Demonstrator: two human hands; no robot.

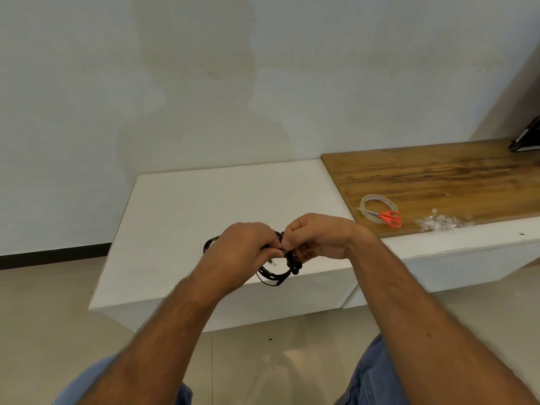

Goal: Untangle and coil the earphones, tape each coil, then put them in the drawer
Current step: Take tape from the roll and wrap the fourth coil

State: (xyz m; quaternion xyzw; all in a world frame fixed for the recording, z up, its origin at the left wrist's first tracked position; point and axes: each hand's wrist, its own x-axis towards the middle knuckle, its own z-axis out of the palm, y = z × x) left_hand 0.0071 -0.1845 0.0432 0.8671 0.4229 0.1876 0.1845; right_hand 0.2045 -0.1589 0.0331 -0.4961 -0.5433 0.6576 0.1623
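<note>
A coil of black earphones (pixel 273 276) hangs between both hands above the front of the white cabinet top (pixel 181 206). My left hand (pixel 242 252) grips the coil from the left, fingers curled round the wires. Facing it, my right hand (pixel 317 236) pinches the wires at the coil's top with fingertips pressed together. A loop shows to the left of my left hand, and the earbuds and metal plug dangle below. A roll of clear tape (pixel 368 200) lies on the wooden board (pixel 438 176), with orange-handled scissors (pixel 387 216) resting across it.
Crumpled bits of clear tape or plastic (pixel 441 223) lie near the board's front edge. A dark object (pixel 526 140) sits at the far right corner. A drawer front (pixel 467 267) shows under the right part of the counter. Tiled floor lies below.
</note>
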